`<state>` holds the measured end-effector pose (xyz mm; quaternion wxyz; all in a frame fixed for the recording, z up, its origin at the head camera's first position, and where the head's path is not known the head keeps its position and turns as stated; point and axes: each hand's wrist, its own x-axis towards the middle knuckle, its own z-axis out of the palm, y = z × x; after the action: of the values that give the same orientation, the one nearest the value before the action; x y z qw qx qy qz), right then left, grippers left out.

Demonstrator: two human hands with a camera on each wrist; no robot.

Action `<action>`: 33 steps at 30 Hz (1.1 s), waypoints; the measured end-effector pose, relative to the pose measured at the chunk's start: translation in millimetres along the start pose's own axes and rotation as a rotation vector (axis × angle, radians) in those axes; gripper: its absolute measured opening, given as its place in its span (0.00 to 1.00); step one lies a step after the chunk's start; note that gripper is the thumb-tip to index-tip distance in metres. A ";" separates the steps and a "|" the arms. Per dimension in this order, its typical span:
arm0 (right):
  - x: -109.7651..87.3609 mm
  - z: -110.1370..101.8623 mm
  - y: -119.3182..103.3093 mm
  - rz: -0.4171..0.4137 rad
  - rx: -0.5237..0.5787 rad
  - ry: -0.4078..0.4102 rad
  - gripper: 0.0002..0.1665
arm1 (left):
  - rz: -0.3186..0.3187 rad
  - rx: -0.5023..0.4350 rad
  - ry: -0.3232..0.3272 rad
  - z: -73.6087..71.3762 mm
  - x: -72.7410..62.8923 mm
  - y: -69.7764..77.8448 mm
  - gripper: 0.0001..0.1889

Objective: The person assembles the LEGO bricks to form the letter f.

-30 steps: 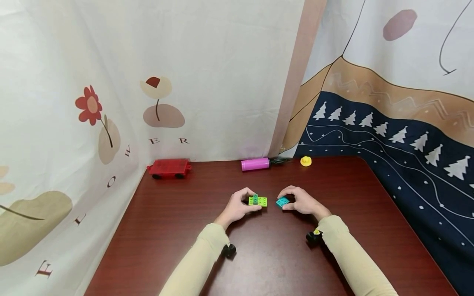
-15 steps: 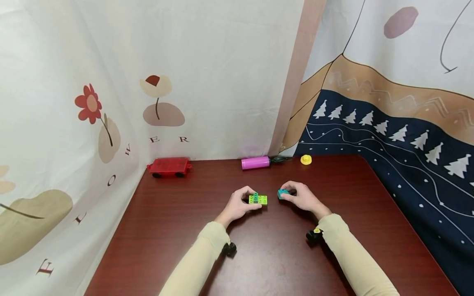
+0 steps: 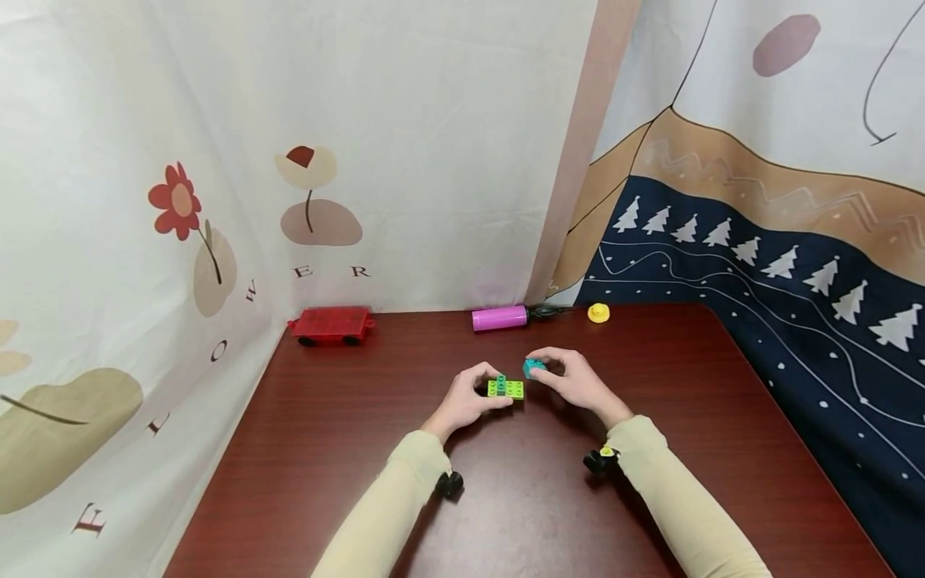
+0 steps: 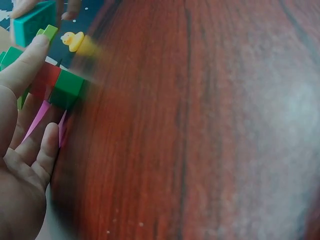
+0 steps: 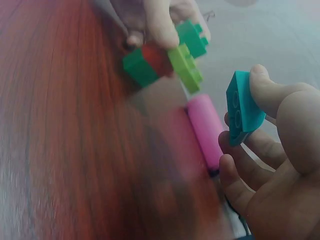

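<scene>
My left hand [image 3: 462, 403] grips a small stack of toy building bricks between thumb and fingers. A flat lime green brick [image 3: 513, 390] lies across the stack, with a green brick [image 5: 192, 40] on top of it. Below, in the left wrist view, a red brick [image 4: 45, 80] and a darker green brick [image 4: 67, 89] show. My right hand [image 3: 580, 381] pinches a teal brick [image 3: 534, 368], just right of and a little beyond the stack. Seen from the right wrist, this teal brick is tilted so that its hollow underside shows, apart from the stack.
A red toy wagon [image 3: 334, 325] stands at the table's back left. A pink cylinder [image 3: 500, 318] with a dark end lies along the back edge, and a yellow rubber duck [image 3: 598, 313] sits right of it. Fabric hangings rise behind the dark red wooden table [image 3: 325, 449].
My right hand has moved the teal brick away from me and then left toward the stack, turning it on the way. My left hand and its stack have stayed almost still.
</scene>
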<state>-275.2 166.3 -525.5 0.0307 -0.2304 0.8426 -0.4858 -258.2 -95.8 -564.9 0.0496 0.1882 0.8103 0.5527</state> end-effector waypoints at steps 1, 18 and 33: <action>1.1 1.5 -2.7 -0.005 0.003 -0.004 0.18 | 0.001 -0.003 0.002 0.3 0.1 -0.1 0.17; 9.7 26.2 -25.4 -0.116 -0.041 -0.089 0.21 | 0.054 -0.007 0.035 1.6 0.3 -1.4 0.16; 8.8 33.3 -26.7 -0.129 -0.045 -0.072 0.20 | 0.062 -0.005 0.073 6.8 -3.0 10.2 0.16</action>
<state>-264.3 124.5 -519.3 0.0243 -0.3022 0.8351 -0.4591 -250.9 -87.7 -558.6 0.0032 0.1931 0.8040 0.5623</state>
